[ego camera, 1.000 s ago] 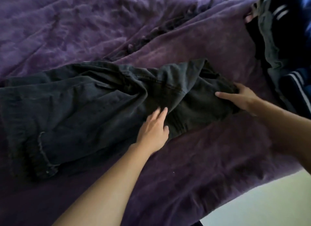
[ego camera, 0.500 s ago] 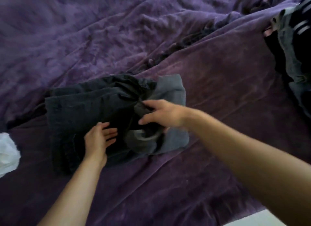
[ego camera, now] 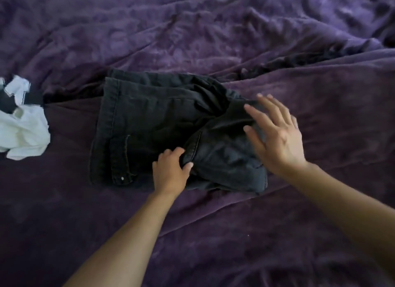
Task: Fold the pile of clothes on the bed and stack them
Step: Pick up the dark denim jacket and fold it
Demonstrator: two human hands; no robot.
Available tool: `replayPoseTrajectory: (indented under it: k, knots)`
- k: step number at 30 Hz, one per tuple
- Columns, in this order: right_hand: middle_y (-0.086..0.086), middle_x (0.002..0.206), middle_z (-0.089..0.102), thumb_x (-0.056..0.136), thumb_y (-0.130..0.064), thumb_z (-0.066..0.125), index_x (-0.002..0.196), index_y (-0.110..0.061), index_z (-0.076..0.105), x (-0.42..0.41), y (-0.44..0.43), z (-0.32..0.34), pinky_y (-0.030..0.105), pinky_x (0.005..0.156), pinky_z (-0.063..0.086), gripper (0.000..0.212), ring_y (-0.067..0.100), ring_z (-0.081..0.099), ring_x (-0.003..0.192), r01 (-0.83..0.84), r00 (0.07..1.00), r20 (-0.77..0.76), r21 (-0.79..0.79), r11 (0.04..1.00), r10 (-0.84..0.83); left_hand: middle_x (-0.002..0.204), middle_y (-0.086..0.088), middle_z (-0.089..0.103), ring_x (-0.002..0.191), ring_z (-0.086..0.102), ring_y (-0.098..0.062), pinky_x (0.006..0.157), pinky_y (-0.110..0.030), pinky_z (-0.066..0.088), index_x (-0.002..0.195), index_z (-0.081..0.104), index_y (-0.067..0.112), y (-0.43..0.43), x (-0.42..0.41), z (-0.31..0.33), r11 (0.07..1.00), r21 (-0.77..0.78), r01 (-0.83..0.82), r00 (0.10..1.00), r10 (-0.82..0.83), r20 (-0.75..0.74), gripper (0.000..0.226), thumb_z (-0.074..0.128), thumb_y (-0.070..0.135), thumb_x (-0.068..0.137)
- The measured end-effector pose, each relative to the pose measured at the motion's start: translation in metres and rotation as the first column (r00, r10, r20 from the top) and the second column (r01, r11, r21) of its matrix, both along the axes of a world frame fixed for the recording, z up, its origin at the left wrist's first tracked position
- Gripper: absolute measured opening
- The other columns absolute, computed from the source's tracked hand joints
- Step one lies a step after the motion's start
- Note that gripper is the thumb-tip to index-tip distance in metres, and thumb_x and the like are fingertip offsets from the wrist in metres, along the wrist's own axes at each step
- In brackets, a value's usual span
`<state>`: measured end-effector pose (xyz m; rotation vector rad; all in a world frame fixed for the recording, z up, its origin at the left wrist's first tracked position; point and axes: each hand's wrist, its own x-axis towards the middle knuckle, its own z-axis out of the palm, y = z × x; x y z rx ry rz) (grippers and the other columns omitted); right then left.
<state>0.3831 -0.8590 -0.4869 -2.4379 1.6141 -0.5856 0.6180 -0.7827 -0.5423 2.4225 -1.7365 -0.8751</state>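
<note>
1. Right hand [ego camera: 275,134] has let go, fingers spread over the black trousers [ego camera: 149,124], perhaps touching.
2. Left hand [ego camera: 171,172] grips their fold.
3. Trousers lie on purple blanket [ego camera: 213,30]; white cloth [ego camera: 23,130] to their left.

The black trousers [ego camera: 149,124] are now folded double, right hand [ego camera: 275,137] released, left hand [ego camera: 171,171] gripping them.
</note>
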Motion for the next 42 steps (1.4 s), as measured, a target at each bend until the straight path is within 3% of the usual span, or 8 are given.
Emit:
replayPoseTrajectory:
  k: [9,16,21,24,28,31,34,42]
  knots:
    - [0.004,0.163,-0.002,0.091,-0.069,0.006,0.153,-0.035,0.003,0.013,-0.063,-0.108,0.062,0.114,0.001,0.071,0.027,-0.010,0.148,0.186,0.778,-0.618,0.400,0.897,0.115,0.161,-0.010,0.001,0.148,0.002,-0.025,0.119,-0.042,0.013,0.152,0.002,0.009,0.051,0.001,-0.022,0.934,0.194,0.299,0.925,-0.334,0.180,0.068,0.024,0.047,0.100]
    - [0.002,0.160,0.014,0.085,-0.070,0.043,0.148,-0.039,0.017,-0.016,-0.052,-0.073,0.050,0.113,0.021,0.075,0.023,0.011,0.147,0.323,0.938,-0.234,0.336,0.884,-0.254,0.160,-0.014,0.007,0.147,0.007,-0.033,0.117,-0.053,0.014,0.152,0.014,0.022,0.036,-0.021,-0.011,0.888,-0.102,0.448,0.888,-0.429,0.166,0.065,0.038,0.038,0.094]
    - [0.004,0.123,0.065,0.063,-0.072,0.071,0.128,-0.030,0.055,-0.039,0.012,-0.072,0.029,0.065,0.056,0.079,0.012,0.068,0.096,0.269,0.467,0.177,0.905,0.330,-0.866,0.160,-0.008,-0.011,0.147,-0.010,-0.024,0.119,-0.040,-0.004,0.153,0.001,0.020,0.032,-0.033,-0.046,0.894,0.140,0.425,0.905,-0.416,-0.087,0.062,0.027,0.040,0.100]
    - [0.001,0.113,0.071,0.059,-0.065,0.078,0.118,-0.029,0.063,-0.033,0.011,-0.068,0.042,0.081,0.057,0.071,0.021,0.070,0.096,0.091,0.453,0.124,0.979,0.184,-0.883,0.161,-0.005,-0.003,0.148,-0.006,-0.020,0.118,-0.035,-0.004,0.153,0.012,0.023,0.023,-0.025,-0.045,0.928,0.112,0.354,0.917,-0.321,-0.238,0.057,0.028,0.031,0.099]
    - [0.004,0.113,0.071,0.060,-0.051,0.082,0.118,-0.024,0.063,-0.009,-0.011,-0.009,0.045,0.093,0.052,0.067,0.022,0.068,0.102,-0.042,0.500,0.273,0.956,0.291,-0.822,0.157,-0.001,0.024,0.146,0.016,-0.017,0.117,-0.029,0.011,0.146,0.037,0.023,0.006,-0.010,-0.017,0.971,0.232,0.062,0.770,0.101,-0.630,0.046,0.030,0.024,0.101]
    - [0.004,0.093,0.075,0.056,-0.036,0.085,0.116,-0.012,0.062,0.044,-0.021,0.037,0.033,0.063,0.053,0.069,0.020,0.069,0.075,-0.050,0.557,0.394,0.895,0.444,-0.731,0.112,0.005,0.069,0.115,0.058,-0.017,0.095,-0.022,0.044,0.110,0.067,0.026,0.001,0.010,0.014,0.844,0.453,-0.289,0.299,0.529,-0.794,0.037,0.032,0.031,0.102]
    - [-0.001,0.062,0.067,0.069,-0.015,0.082,0.114,0.000,0.061,0.128,-0.033,0.054,0.019,0.042,0.042,0.052,0.010,0.056,0.042,0.013,0.654,0.432,0.814,0.581,-0.621,0.095,-0.002,0.071,0.103,0.062,-0.022,0.095,-0.033,0.042,0.105,0.062,0.023,0.014,0.055,0.034,0.711,0.534,-0.458,0.082,0.632,-0.771,0.039,0.028,0.042,0.102]
    - [0.014,0.126,0.058,0.080,-0.034,0.072,0.131,-0.007,0.042,0.329,-0.021,0.013,0.036,0.094,0.046,0.065,0.032,0.056,0.115,0.020,0.923,0.250,0.729,0.685,-0.293,0.113,-0.013,0.067,0.105,0.065,-0.026,0.091,-0.042,0.049,0.133,0.049,0.019,0.076,0.183,0.049,0.448,0.426,-0.786,-0.079,0.611,-0.788,0.055,0.029,0.056,0.097]
